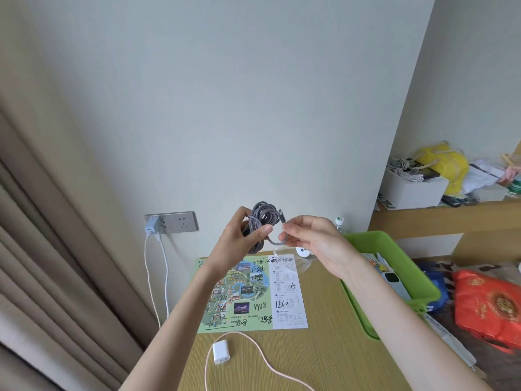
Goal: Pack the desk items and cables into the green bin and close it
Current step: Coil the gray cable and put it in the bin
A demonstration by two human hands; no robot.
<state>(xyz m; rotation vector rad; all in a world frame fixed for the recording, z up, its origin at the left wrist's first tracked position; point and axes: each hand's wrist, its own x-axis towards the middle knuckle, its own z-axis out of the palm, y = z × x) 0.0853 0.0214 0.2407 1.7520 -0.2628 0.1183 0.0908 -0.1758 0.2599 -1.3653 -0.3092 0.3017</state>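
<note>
My left hand [242, 235] grips a coiled grey braided cable [263, 214] held up above the desk. My right hand [313, 238] pinches the cable's loose end, just right of the coil. The green bin [394, 249] stands open at the desk's right side, with a few small items inside. On the desk lie a printed map sheet with handwritten numbers [251, 294], a white charger plug [221, 352] and its pink cable [253, 354].
A wall socket [172, 221] holds a blue adapter with white cables hanging down. Curtains hang at the left. A red bag [490, 309] lies right of the bin. A shelf behind carries a white box, a yellow bag and clutter.
</note>
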